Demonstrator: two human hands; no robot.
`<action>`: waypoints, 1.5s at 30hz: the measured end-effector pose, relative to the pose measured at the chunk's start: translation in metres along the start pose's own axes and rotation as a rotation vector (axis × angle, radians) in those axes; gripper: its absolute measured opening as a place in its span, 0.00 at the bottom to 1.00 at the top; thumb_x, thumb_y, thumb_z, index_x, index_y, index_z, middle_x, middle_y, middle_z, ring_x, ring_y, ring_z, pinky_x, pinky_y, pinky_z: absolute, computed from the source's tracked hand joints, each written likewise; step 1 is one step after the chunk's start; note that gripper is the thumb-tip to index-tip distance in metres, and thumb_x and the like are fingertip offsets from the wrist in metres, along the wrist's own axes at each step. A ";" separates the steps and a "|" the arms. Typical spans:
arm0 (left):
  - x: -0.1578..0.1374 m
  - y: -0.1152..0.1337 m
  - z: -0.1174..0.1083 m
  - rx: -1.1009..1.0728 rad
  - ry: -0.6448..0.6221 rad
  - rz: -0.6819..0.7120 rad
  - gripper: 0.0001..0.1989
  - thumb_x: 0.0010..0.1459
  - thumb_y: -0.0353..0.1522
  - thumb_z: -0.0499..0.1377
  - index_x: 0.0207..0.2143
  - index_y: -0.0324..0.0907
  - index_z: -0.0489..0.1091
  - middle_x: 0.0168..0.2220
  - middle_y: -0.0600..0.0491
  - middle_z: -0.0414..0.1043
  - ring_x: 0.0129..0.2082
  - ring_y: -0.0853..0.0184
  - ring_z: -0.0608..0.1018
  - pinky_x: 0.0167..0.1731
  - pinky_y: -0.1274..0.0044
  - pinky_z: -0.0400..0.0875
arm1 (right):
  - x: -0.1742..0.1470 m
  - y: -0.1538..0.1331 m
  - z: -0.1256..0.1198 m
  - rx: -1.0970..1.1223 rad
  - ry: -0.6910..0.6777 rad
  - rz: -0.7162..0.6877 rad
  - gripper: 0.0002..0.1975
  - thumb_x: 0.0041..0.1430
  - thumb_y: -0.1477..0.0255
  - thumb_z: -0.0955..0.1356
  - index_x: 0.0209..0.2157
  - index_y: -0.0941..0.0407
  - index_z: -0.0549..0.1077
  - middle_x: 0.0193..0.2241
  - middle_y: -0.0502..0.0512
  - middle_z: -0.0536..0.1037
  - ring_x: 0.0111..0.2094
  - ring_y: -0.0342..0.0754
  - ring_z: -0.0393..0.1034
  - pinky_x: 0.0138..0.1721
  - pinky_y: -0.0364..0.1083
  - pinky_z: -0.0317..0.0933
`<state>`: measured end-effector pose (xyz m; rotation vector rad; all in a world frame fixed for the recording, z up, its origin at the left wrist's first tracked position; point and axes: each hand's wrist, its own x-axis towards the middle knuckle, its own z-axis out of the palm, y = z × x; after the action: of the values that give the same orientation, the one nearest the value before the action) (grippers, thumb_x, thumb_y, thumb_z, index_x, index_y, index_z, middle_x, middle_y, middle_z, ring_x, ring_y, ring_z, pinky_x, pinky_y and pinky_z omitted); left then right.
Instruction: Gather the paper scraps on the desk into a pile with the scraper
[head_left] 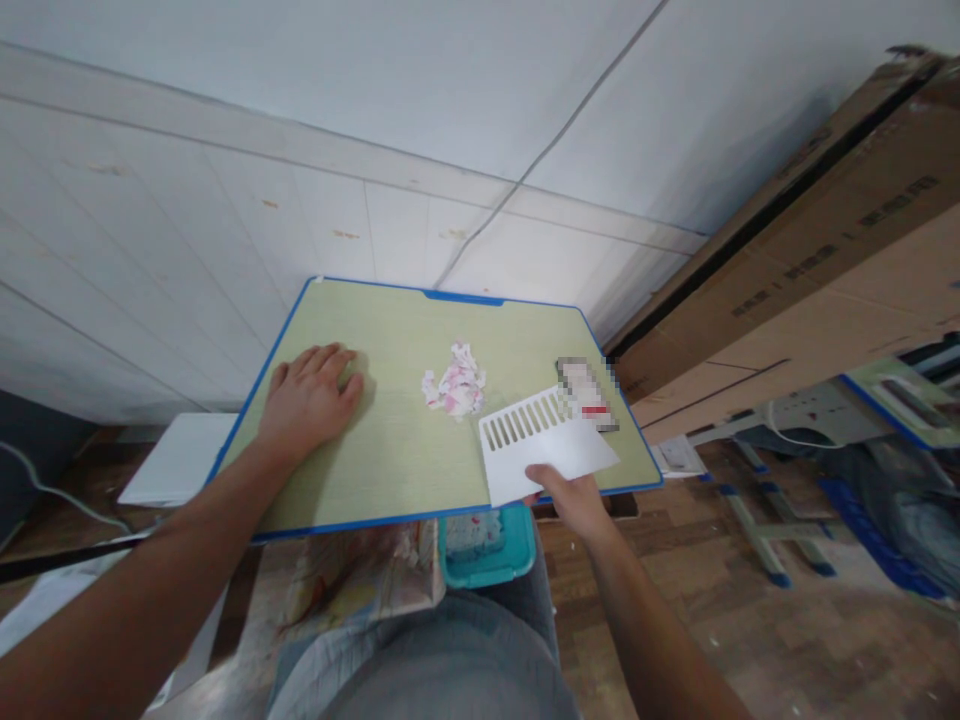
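Observation:
My left hand (pixel 311 395) rests flat with its fingers spread on the left part of the small desk (pixel 397 470), which has a pale green top and a blue edge. In my right hand (pixel 574 500) is a flat white slotted sheet (pixel 551 455), pinched at its near edge with the thumb on top. A row of narrow slots runs along the sheet's far side. Left of the sheet and beyond it lies a small heap of pink and white paper scraps (pixel 457 383). A blurred-out flat object (pixel 589 390) is at the desk's right, by the sheet's far corner.
Below the desk's front edge a teal plastic bin (pixel 491 570) holds pale material, beside a paper bag (pixel 375 575). Large cardboard boxes (pixel 810 260) stand close on the right. A white wall (pixel 360 120) with a cable (pixel 540 160) rises behind the desk.

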<state>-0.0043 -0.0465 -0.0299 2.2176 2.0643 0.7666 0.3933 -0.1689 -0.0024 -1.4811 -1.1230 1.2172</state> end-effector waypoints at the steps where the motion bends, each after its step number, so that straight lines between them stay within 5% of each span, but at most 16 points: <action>1: 0.001 0.000 0.000 0.002 -0.004 -0.006 0.27 0.80 0.44 0.52 0.70 0.44 0.78 0.78 0.38 0.78 0.79 0.41 0.74 0.78 0.43 0.66 | 0.001 0.000 0.000 0.004 0.012 -0.009 0.11 0.51 0.57 0.78 0.26 0.47 0.78 0.19 0.51 0.81 0.20 0.56 0.76 0.25 0.54 0.77; 9: 0.022 0.009 -0.001 0.082 -0.015 -0.137 0.26 0.77 0.45 0.55 0.64 0.42 0.83 0.67 0.30 0.82 0.73 0.35 0.78 0.74 0.46 0.70 | 0.017 0.004 0.027 -0.002 0.196 -0.132 0.21 0.63 0.46 0.78 0.33 0.48 0.81 0.25 0.56 0.87 0.26 0.59 0.82 0.38 0.58 0.83; 14: 0.025 0.006 0.003 0.063 0.009 -0.102 0.28 0.79 0.44 0.53 0.70 0.41 0.78 0.74 0.30 0.79 0.77 0.36 0.76 0.76 0.45 0.67 | 0.029 -0.001 0.068 -0.086 0.020 -0.202 0.25 0.68 0.43 0.76 0.28 0.48 0.81 0.28 0.60 0.90 0.35 0.63 0.90 0.57 0.63 0.86; 19: 0.025 0.006 0.002 0.063 -0.021 -0.090 0.28 0.80 0.43 0.53 0.71 0.42 0.79 0.78 0.32 0.77 0.79 0.38 0.75 0.77 0.44 0.67 | 0.040 -0.003 0.092 -0.092 -0.116 -0.210 0.24 0.68 0.42 0.76 0.32 0.48 0.80 0.31 0.60 0.91 0.34 0.61 0.90 0.49 0.60 0.87; 24: 0.026 0.007 0.002 0.084 -0.016 -0.090 0.29 0.79 0.43 0.53 0.72 0.42 0.79 0.78 0.32 0.77 0.79 0.38 0.76 0.77 0.45 0.68 | 0.043 0.000 0.091 -0.130 -0.129 -0.206 0.23 0.68 0.44 0.77 0.33 0.48 0.80 0.29 0.58 0.89 0.31 0.59 0.86 0.46 0.59 0.87; 32: 0.026 0.004 0.006 0.071 -0.006 -0.094 0.29 0.79 0.43 0.54 0.71 0.42 0.80 0.77 0.33 0.79 0.79 0.38 0.76 0.77 0.44 0.68 | 0.030 0.007 0.071 -0.209 -0.062 -0.210 0.25 0.68 0.43 0.76 0.27 0.47 0.83 0.22 0.55 0.82 0.34 0.63 0.86 0.63 0.65 0.83; 45: 0.026 0.005 0.003 0.059 -0.024 -0.097 0.27 0.78 0.42 0.56 0.71 0.43 0.80 0.77 0.34 0.78 0.79 0.37 0.76 0.76 0.44 0.67 | -0.012 0.024 0.068 -0.134 -0.038 -0.136 0.28 0.68 0.39 0.78 0.28 0.47 0.84 0.25 0.56 0.86 0.29 0.61 0.86 0.53 0.62 0.88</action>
<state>0.0014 -0.0214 -0.0217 2.1258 2.1922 0.6772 0.3278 -0.1799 -0.0323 -1.4600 -1.3310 1.0986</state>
